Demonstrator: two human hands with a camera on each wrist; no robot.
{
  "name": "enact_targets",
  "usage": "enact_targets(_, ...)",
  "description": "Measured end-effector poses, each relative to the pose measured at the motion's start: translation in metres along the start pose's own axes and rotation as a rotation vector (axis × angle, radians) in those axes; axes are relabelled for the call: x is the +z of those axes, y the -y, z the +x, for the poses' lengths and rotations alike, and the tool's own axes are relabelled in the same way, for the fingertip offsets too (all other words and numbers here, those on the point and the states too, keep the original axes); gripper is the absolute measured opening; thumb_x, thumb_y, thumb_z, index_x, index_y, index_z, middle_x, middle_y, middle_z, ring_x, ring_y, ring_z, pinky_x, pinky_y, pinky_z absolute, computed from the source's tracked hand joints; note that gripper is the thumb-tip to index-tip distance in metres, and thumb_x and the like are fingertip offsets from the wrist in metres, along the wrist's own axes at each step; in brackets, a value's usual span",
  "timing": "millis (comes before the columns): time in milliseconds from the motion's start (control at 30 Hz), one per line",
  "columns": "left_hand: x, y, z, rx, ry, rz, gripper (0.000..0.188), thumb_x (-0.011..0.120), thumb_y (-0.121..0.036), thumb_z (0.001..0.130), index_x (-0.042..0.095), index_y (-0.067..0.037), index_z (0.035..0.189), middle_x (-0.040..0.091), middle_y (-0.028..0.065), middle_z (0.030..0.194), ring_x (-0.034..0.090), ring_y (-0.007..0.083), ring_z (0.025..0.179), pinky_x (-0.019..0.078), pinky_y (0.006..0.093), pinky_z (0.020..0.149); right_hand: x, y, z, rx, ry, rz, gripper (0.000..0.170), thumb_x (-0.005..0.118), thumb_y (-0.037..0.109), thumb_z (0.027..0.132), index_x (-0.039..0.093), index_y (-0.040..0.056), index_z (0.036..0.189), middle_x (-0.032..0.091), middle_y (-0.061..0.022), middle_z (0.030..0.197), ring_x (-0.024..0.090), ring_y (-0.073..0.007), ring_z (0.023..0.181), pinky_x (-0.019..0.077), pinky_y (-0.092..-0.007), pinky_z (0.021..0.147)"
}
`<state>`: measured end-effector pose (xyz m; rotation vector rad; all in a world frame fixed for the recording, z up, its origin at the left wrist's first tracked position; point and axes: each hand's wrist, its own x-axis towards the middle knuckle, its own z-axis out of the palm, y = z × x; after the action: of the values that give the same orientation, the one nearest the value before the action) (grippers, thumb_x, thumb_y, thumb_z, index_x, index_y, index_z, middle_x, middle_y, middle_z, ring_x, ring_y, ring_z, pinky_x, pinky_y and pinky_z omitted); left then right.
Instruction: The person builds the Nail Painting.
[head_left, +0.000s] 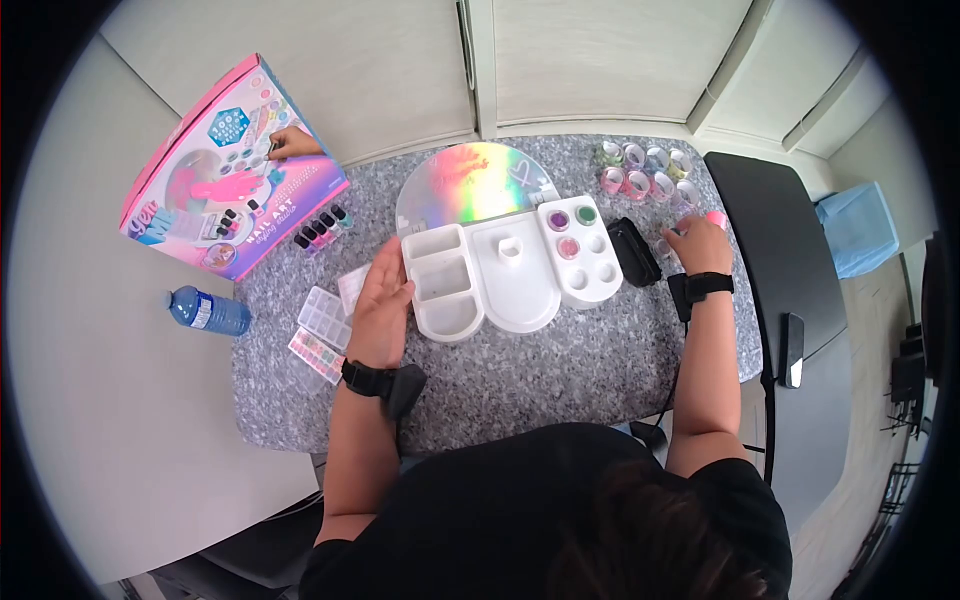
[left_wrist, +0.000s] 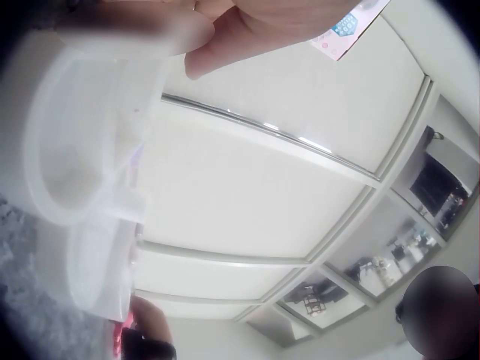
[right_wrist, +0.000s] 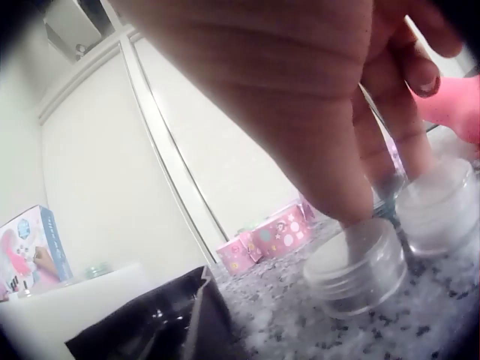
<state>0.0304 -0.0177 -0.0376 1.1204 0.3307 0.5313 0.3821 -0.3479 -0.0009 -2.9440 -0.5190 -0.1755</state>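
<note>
My left hand [head_left: 382, 305] lies along the left side of the white nail art tray [head_left: 520, 310], fingers straight and thumb at its edge. Three pots of purple [head_left: 558, 219], green [head_left: 586, 215] and pink glitter [head_left: 568, 248] sit in the tray's round holes. At the right of the table my right hand [head_left: 700, 245] reaches down among small clear jars. The right wrist view shows its thumb and a finger either side of a teal-tinted small jar [right_wrist: 387, 204], partly hidden behind a clear jar [right_wrist: 356, 270] and another clear jar [right_wrist: 439, 206].
A black open case [head_left: 634, 252] lies between tray and right hand. Several patterned tape rolls [head_left: 637, 184] stand behind. To the left are nail polish bottles [head_left: 322, 230], a sticker sheet [head_left: 316, 356], a clear divided box [head_left: 325, 317], a water bottle [head_left: 208, 311] and the kit box [head_left: 235, 170].
</note>
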Motion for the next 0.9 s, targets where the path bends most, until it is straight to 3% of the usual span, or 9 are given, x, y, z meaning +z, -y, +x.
enact_targets(100, 0.000, -0.001, 0.000, 0.000, 0.012, 0.002, 0.078, 0.059, -0.003, 0.107, 0.022, 0.001, 0.176, 0.026, 0.0201, 0.183, 0.034, 0.0298, 0.166, 0.0292, 0.0442, 0.134, -0.002, 0.004, -0.002, -0.007, -0.034, 0.129, 0.028, 0.087, 0.029, 0.086, 0.085, 0.0099, 0.105, 0.082, -0.0157, 0.107, 0.078, -0.0370, 0.101, 0.0611, -0.0485, 0.092)
enact_targets(167, -0.001, -0.002, 0.001, -0.003, 0.012, 0.000, 0.078, 0.059, -0.003, 0.108, 0.022, 0.002, 0.176, 0.025, 0.0204, 0.183, 0.033, 0.0300, 0.166, 0.0290, 0.0442, 0.134, -0.013, 0.022, -0.010, -0.371, -0.158, 0.452, 0.027, 0.086, 0.020, 0.085, 0.085, 0.0094, 0.109, 0.081, -0.0157, 0.104, 0.077, -0.0371, 0.100, 0.0600, -0.0481, 0.093)
enact_targets(200, -0.002, -0.001, 0.001, 0.003, 0.013, -0.006, 0.078, 0.059, -0.003, 0.108, 0.021, 0.002, 0.176, 0.025, 0.0207, 0.183, 0.033, 0.0302, 0.166, 0.0286, 0.0442, 0.134, -0.022, 0.034, -0.018, -0.371, -0.157, 0.453, 0.027, 0.086, 0.020, 0.085, 0.085, 0.0094, 0.109, 0.081, -0.0157, 0.104, 0.077, -0.0371, 0.100, 0.0600, -0.0481, 0.093)
enact_targets(267, -0.001, -0.001, 0.000, 0.005, 0.015, -0.010, 0.078, 0.059, -0.003, 0.108, 0.021, 0.003, 0.175, 0.025, 0.0210, 0.183, 0.032, 0.0303, 0.166, 0.0282, 0.0442, 0.135, -0.040, 0.065, -0.039, -0.564, -0.055, 0.617, 0.029, 0.085, 0.014, 0.084, 0.085, 0.0094, 0.112, 0.079, -0.0144, 0.101, 0.074, -0.0370, 0.100, 0.0578, -0.0469, 0.097)
enact_targets(367, 0.001, -0.003, 0.001, -0.001, 0.012, -0.015, 0.077, 0.059, -0.002, 0.108, 0.021, 0.003, 0.175, 0.024, 0.0216, 0.183, 0.032, 0.0306, 0.167, 0.0277, 0.0446, 0.135, -0.037, 0.083, -0.054, -0.620, -0.020, 0.508, 0.029, 0.084, 0.015, 0.085, 0.086, 0.0107, 0.113, 0.078, -0.0125, 0.102, 0.070, -0.0369, 0.104, 0.0559, -0.0465, 0.100)
enact_targets(800, 0.000, -0.003, 0.000, 0.016, 0.021, -0.003, 0.077, 0.060, -0.004, 0.108, 0.022, 0.004, 0.174, 0.024, 0.0223, 0.183, 0.032, 0.0310, 0.166, 0.0279, 0.0446, 0.135, -0.025, 0.080, -0.063, -0.573, 0.014, 0.413, 0.028, 0.083, 0.014, 0.090, 0.086, 0.0122, 0.117, 0.078, -0.0098, 0.113, 0.066, -0.0385, 0.109, 0.0555, -0.0474, 0.100)
enact_targets(867, 0.001, -0.003, 0.000, 0.011, 0.023, -0.006, 0.077, 0.060, -0.004, 0.108, 0.022, 0.004, 0.174, 0.024, 0.0225, 0.183, 0.032, 0.0312, 0.167, 0.0274, 0.0447, 0.135, -0.019, 0.057, -0.054, -0.523, -0.142, 0.492, 0.030, 0.083, 0.012, 0.089, 0.085, 0.0123, 0.119, 0.079, -0.0095, 0.120, 0.067, -0.0387, 0.112, 0.0551, -0.0469, 0.102)
enact_targets(900, 0.002, -0.003, 0.000, 0.015, 0.023, -0.011, 0.077, 0.060, -0.004, 0.108, 0.022, 0.005, 0.174, 0.024, 0.0229, 0.183, 0.031, 0.0315, 0.167, 0.0268, 0.0448, 0.135, -0.021, 0.044, -0.053, -0.484, -0.190, 0.366, 0.034, 0.083, 0.007, 0.086, 0.085, 0.0128, 0.120, 0.080, -0.0096, 0.123, 0.067, -0.0377, 0.114, 0.0546, -0.0467, 0.105)
